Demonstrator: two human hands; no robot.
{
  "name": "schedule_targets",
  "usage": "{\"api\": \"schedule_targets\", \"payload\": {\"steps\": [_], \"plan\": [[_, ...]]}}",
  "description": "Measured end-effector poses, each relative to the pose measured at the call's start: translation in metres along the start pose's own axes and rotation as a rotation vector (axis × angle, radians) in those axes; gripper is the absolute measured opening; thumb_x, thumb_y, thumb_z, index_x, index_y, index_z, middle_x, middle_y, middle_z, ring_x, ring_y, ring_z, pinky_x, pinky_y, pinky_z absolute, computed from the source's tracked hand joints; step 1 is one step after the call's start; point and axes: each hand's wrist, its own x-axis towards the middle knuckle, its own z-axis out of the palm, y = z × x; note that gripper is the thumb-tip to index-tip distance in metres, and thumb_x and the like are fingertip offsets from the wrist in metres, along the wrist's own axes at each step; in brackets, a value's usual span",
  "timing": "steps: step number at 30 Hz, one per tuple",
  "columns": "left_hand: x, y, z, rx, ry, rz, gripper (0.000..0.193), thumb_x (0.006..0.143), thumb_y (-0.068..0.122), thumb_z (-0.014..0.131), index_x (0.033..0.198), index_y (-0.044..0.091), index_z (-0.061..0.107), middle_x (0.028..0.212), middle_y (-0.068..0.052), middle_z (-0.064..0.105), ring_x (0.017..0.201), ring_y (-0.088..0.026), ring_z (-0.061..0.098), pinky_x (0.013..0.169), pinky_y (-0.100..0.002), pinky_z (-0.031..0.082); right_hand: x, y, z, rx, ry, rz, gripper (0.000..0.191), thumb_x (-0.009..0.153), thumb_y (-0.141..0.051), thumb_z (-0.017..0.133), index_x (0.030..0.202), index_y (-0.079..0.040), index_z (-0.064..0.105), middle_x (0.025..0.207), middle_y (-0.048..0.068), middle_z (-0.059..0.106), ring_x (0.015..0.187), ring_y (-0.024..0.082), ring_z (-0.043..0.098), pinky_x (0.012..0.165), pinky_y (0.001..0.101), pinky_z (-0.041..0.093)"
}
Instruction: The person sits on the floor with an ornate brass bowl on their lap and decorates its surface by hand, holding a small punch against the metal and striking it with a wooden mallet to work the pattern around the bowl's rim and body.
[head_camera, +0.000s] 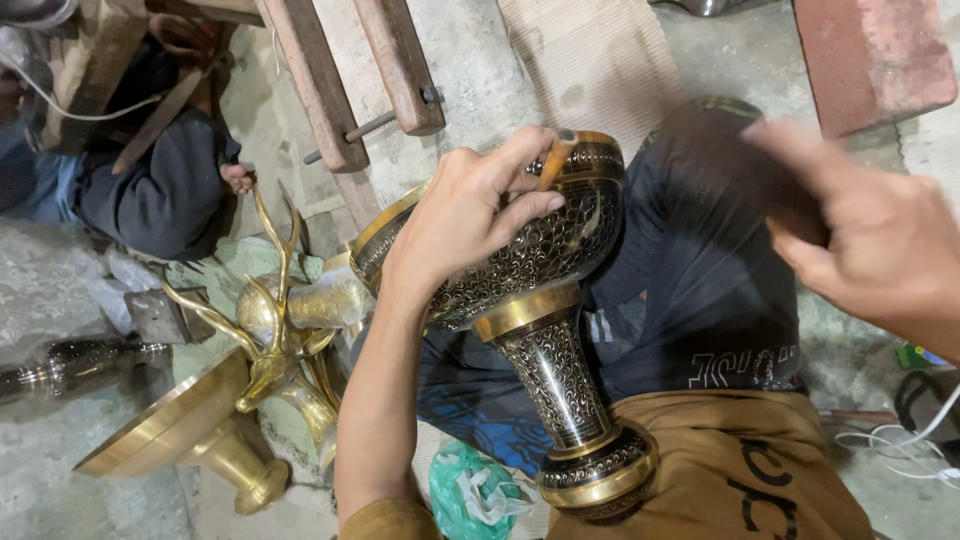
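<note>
Left grip (480, 205) clasping engraved brass goblet (540, 300) rim (filigree bowl), right hand (880, 250) blurred, grip unclear

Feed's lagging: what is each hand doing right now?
Left hand: closed on the rim of the engraved brass vase.
Right hand: closed on a dark cloth, blurred.

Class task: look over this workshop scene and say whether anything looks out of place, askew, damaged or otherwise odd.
Nothing looks damaged. The engraved brass vase lies tilted across the lap, steadied by the left hand; the right hand is motion-blurred. A plain brass vase lies on its side on the floor.
</note>
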Motion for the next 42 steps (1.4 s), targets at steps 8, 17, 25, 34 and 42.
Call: {"api": "schedule_targets", "payload": {"steps": [8,17,25,34,42], "plan": [[0.001,0.000,-0.002,0.023,-0.036,-0.045,0.044,0.093,0.017,0.081,0.128,0.005,0.057,0.078,-0.019,0.070,0.068,-0.039,0.066,0.061,-0.041,0.050,0.000,-0.001,0.000,-0.033,-0.007,0.024,0.078,0.080,-0.005,0.077,0.150,-0.015,0.045,0.109,0.014,0.076,0.082,0.028,0.077,0.069,0.0374,0.061],[0.003,-0.005,-0.001,-0.010,-0.048,0.015,0.042,0.096,0.016,0.080,0.130,0.006,0.057,0.088,-0.016,0.076,0.073,-0.032,0.074,0.061,-0.038,0.052,0.001,-0.003,0.000,0.013,-0.038,0.095,0.080,0.084,-0.010,0.075,0.156,-0.017,0.042,0.105,0.013,0.076,0.080,0.028,0.076,0.069,0.0383,0.061],[0.006,-0.002,0.002,-0.030,-0.003,-0.014,0.048,0.094,0.012,0.080,0.134,0.004,0.055,0.092,-0.020,0.076,0.081,-0.035,0.076,0.066,-0.039,0.054,-0.001,-0.001,0.020,-0.234,-0.257,0.094,0.088,0.076,-0.019,0.079,0.157,-0.023,0.047,0.114,0.008,0.078,0.078,0.027,0.075,0.069,0.0357,0.060],[0.012,0.001,-0.003,-0.015,-0.039,0.004,0.044,0.094,0.011,0.078,0.132,0.003,0.057,0.094,-0.021,0.075,0.094,-0.035,0.077,0.073,-0.040,0.058,0.002,-0.006,0.006,-0.013,0.025,0.066,0.068,0.083,-0.013,0.074,0.148,-0.015,0.054,0.111,0.019,0.072,0.085,0.030,0.073,0.075,0.0404,0.059],[0.024,0.002,0.005,0.013,-0.126,-0.031,0.047,0.093,0.017,0.078,0.135,0.007,0.058,0.089,-0.017,0.078,0.071,-0.028,0.077,0.059,-0.041,0.052,-0.018,0.009,0.039,0.052,-0.172,0.235,0.087,0.077,-0.014,0.076,0.158,-0.023,0.043,0.110,0.018,0.073,0.084,0.037,0.072,0.073,0.0443,0.060]]}}
